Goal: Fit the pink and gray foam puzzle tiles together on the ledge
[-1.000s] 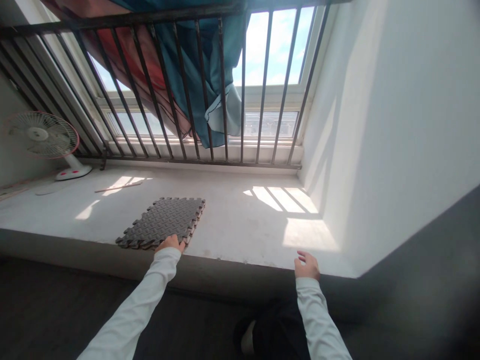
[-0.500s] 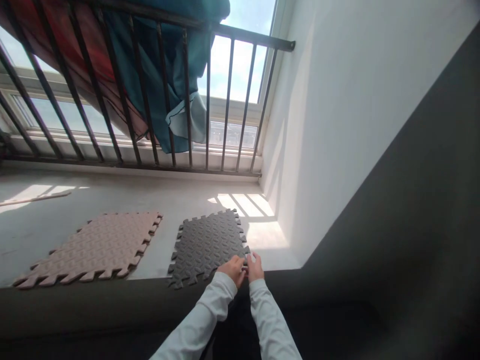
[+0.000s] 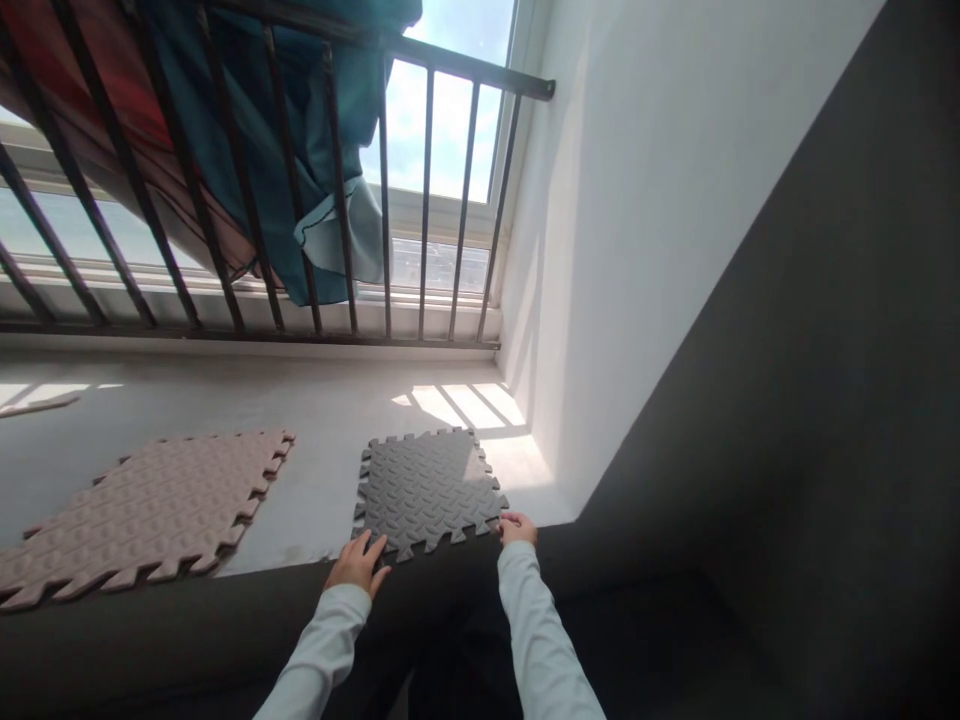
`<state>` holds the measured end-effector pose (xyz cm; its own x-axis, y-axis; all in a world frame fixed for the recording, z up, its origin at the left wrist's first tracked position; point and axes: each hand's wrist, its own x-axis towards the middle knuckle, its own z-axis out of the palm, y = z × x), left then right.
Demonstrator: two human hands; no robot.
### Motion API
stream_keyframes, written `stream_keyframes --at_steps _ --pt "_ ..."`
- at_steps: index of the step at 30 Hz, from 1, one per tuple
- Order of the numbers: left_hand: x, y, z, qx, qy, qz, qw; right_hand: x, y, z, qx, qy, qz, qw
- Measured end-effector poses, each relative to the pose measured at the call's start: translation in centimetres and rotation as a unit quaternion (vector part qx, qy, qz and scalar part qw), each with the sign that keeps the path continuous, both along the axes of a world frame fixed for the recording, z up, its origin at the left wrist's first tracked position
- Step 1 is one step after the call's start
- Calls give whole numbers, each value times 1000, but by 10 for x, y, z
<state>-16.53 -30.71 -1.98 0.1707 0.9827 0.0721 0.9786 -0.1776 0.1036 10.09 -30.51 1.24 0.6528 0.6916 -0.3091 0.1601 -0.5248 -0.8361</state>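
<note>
A dark grey interlocking foam mat tile (image 3: 424, 482) with a raised tread pattern and jigsaw edges lies on the pale sill (image 3: 322, 400), its near edge at the sill's front. My left hand (image 3: 358, 567) rests at its near left corner, fingers spread and thumb apart. At the near right corner, my right hand (image 3: 517, 528) has its fingers closed on the tile's edge; the fingertips are partly hidden. A pinkish-brown foam mat tile (image 3: 165, 505) lies farther left, apart from the grey one and from both hands.
A dark metal railing (image 3: 360, 335) runs along the back before the window. Teal cloth (image 3: 277, 150) and red cloth (image 3: 127, 90) hang at it. A white wall (image 3: 615, 250) bounds the sill on the right. A thin strip (image 3: 41, 405) lies far left.
My left hand has moved left from beside the right hand to the tile's near left corner. The grey tile has turned slightly and sits farther onto the sill. The view has shifted right.
</note>
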Motion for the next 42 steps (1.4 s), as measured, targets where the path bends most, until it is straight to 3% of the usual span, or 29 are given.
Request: stream_keyframes --at_steps 3,7,11,16,22,30,42 --pt "29 5 -2 14 -30 -40 999 14 -4 1 38 -1 -64 997" --pt "76 14 4 3 -60 -38 997 23 -15 6 71 -34 -128 989" --pt "111 23 11 -9 -71 -43 997 16 -27 10 94 -77 -144 982" --pt "134 29 10 -4 -73 -48 996 13 -32 10 102 -117 -139 978" --pt "143 28 5 30 -79 -42 995 13 -31 4 78 -144 -111 980" --pt "136 25 -2 52 -95 -58 992 7 -26 3 59 -161 -84 982" --pt "134 37 -3 36 -85 -76 993 -4 -23 4 36 -187 -70 979"
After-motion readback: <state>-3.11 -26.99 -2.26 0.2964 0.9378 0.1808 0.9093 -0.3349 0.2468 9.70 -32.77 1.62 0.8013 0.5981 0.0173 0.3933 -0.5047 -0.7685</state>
